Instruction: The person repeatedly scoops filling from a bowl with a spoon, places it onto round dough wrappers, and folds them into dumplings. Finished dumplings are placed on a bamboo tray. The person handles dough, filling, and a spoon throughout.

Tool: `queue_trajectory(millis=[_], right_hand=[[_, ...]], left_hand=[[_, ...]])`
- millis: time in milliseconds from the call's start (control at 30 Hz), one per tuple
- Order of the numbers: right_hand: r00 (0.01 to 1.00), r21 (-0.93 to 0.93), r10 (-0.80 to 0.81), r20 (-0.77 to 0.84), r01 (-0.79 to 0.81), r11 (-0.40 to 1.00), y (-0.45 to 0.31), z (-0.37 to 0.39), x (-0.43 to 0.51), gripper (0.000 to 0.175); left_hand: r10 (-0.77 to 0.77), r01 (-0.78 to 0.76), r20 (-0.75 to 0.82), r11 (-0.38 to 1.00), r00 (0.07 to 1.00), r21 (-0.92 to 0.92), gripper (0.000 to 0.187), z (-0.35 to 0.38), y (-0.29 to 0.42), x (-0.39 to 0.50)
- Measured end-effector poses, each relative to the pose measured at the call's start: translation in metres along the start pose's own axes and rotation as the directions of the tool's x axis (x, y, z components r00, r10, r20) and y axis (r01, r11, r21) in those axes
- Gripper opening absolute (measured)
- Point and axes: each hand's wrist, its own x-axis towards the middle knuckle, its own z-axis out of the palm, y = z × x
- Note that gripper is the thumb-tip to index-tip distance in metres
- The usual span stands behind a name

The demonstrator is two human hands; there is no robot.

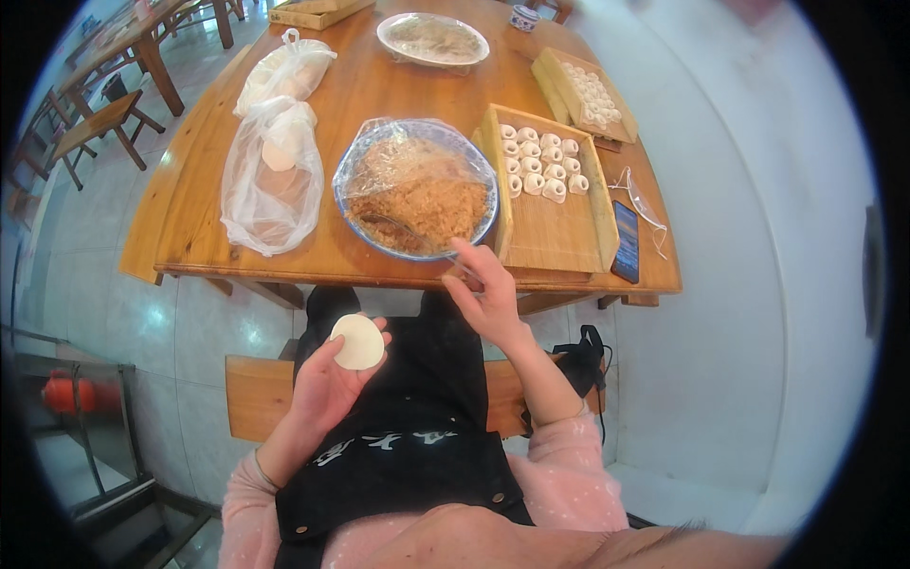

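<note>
On the palm and fingers of my left hand (330, 387) lies a round white dough wrapper (360, 343), with my thumb on its edge. My right hand (490, 291) grips the handle of a metal spoon (394, 226), whose bowl end rests in a tan, crumbly filling (426, 199). That filling is heaped in a large blue-and-white bowl (340, 195). Clear plastic film (412, 146) covers the bowl's far part. To the right, a wooden tray (551, 245) holds several rows of shaped dumplings (531, 165) in its far half.
Plastic bags (274, 206) with round wrappers lie at left. Farther back are a film-covered plate (434, 41), a lidded jar (525, 18) and a second dumpling tray (590, 92). A phone (625, 242) and a white face mask (643, 206) lie near the table's right edge.
</note>
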Motion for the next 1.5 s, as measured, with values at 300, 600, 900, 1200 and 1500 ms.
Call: queue_trajectory(millis=[300,600,900,1200,1500], right_hand=[[0.725,-0.413,-0.584,0.365,0.688,0.597,-0.045,-0.035,0.019,0.032],[0.709,-0.497,-0.532,0.462,0.704,0.507,-0.082,-0.071,0.014,0.022],[0.732,-0.543,-0.56,0.388,0.672,0.504,-0.073,-0.074,0.016,0.025],[0.773,-0.566,-0.507,0.381,0.629,0.533,-0.075,-0.098,0.018,0.031],[0.867,-0.457,-0.418,0.27,0.498,0.737,-0.055,-0.097,0.016,0.032]], left_hand=[[0.009,-0.009,0.014,1.0,1.0,0.026,0.038,0.006,0.009,0.017],[0.016,-0.021,0.075,0.998,0.997,0.066,0.042,0.016,0.014,0.028],[0.011,-0.016,0.112,0.999,0.994,0.043,0.043,0.022,0.018,0.031],[-0.037,0.034,0.131,0.999,0.991,0.029,0.043,0.03,0.009,0.037],[-0.033,0.025,0.127,0.998,0.991,0.059,0.044,0.037,0.007,0.041]])
